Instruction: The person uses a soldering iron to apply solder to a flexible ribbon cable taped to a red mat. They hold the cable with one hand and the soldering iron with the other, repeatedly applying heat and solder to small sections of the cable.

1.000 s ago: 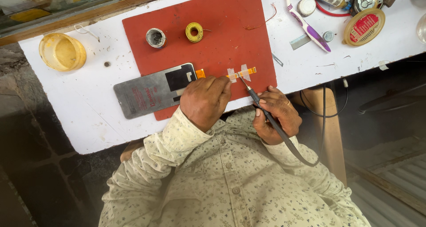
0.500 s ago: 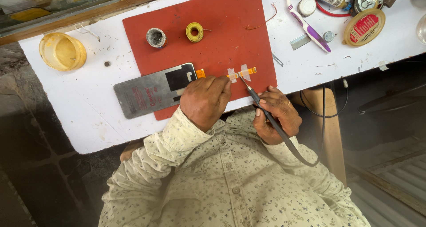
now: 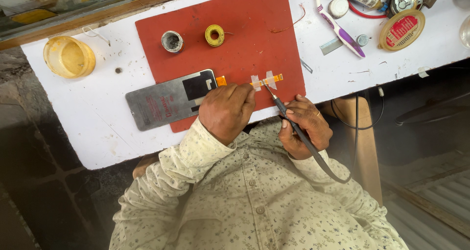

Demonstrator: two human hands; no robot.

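**Head view: soldering iron tip on the taped orange ribbon**

Head camera looks down on a white counter with a red rectangular work mat laid on it. On the mat lies a grey metal-backed phone display panel, and from its right end a thin orange flex ribbon runs out, pinned to the mat by two strips of clear tape.

The left hand rests on the mat, fingertips pressing down where panel and ribbon meet; its grip holds nothing, it only pins the part flat. The right hand has its grip closed pen-fashion around a slim black soldering iron, whose tip touches the ribbon between the tape strips.

By the look of it, the step in hand is working the joint at the ribbon. The next move calls for a steady tip, brief contact, and firm pressure from the left fingertips so the ribbon cannot shift.

Further up the mat stand a small grey metal tin and a yellow spool of solder wire, well apart from both hands.
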